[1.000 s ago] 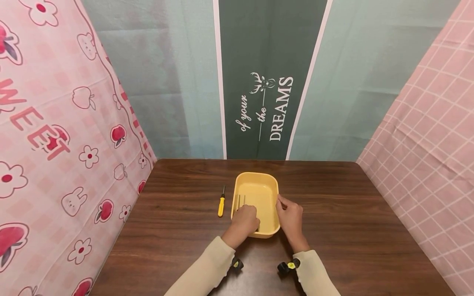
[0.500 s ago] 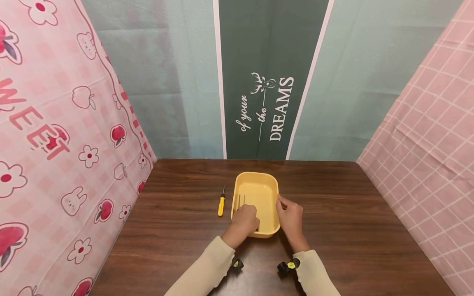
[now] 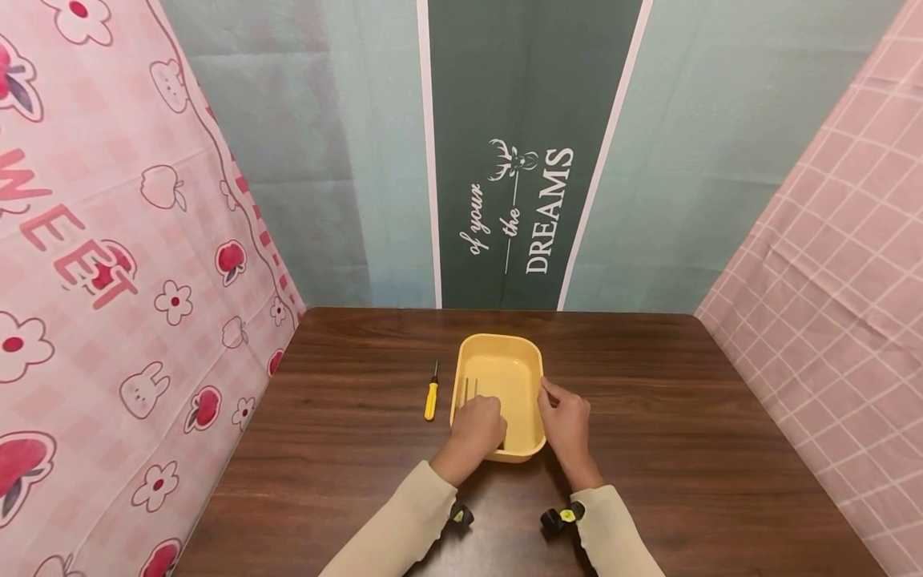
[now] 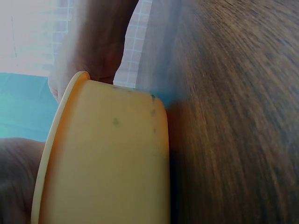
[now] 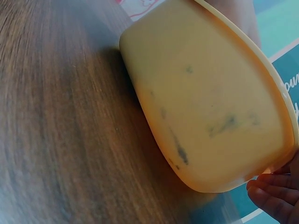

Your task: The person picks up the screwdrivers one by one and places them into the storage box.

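A yellow rectangular box (image 3: 515,401) with rounded corners and an open top stands on the table. My left hand (image 3: 477,425) reaches over its near left part with bent fingers. Two thin metal shafts (image 3: 465,391) stick out beyond that hand inside the box; their other ends are hidden. A small dark piece (image 3: 502,445) shows under the hand at the near wall. Whether the left fingers grip anything is hidden. My right hand (image 3: 567,421) pinches the box's right rim between thumb and fingers. In the right wrist view, its fingers (image 5: 273,196) lie at the rim.
Left of the box lies a screwdriver (image 3: 431,399) with a yellow handle, its tip pointing away. The dark wooden table (image 3: 649,417) meets a green cloth backdrop behind and pink cloths on both sides. Dark smudges mark the box's outer wall (image 5: 210,93).
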{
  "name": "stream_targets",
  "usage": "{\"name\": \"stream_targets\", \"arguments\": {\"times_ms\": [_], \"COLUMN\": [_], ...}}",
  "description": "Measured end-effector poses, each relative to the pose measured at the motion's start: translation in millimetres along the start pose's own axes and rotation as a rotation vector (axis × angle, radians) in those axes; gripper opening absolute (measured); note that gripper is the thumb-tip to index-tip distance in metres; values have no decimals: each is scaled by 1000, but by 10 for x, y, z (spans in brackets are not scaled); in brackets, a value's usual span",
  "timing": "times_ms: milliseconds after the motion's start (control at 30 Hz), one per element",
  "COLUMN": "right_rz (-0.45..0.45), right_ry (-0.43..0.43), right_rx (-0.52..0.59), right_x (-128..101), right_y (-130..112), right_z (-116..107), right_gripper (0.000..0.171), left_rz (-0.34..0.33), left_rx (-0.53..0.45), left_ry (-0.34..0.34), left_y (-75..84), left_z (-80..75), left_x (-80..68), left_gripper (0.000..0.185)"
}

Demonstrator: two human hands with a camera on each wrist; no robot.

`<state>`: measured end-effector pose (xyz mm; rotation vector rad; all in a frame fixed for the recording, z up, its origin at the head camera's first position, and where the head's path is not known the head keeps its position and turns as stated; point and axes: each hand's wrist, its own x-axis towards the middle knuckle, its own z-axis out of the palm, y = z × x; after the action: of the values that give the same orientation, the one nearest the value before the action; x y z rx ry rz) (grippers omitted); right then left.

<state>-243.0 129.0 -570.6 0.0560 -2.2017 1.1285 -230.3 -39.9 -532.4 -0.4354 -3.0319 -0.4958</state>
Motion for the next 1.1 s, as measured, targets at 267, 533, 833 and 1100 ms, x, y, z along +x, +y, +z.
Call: {"name": "stream_targets", "arguments": {"times_ms": [267, 533, 833, 1100], "right_rz": [-9, -7, -18, -33], "right_ry": [4, 1, 0, 2], "right_rx": [10, 12, 14, 12], "right_x": [8, 4, 4, 7], "right_y": [5, 2, -1, -1], "right_z": [1, -2, -8, -12], "right_gripper": [21, 21, 20, 20], "left_rz": [35, 80, 91, 85], "left_rx": [126, 85, 19, -131], "left_ry": [118, 289, 360, 383], "left_y": [-15, -97, -178, -274], "left_z": [12, -59, -112, -189], "left_x": [13, 14, 2, 29], "left_gripper": [29, 30, 22, 19]}}
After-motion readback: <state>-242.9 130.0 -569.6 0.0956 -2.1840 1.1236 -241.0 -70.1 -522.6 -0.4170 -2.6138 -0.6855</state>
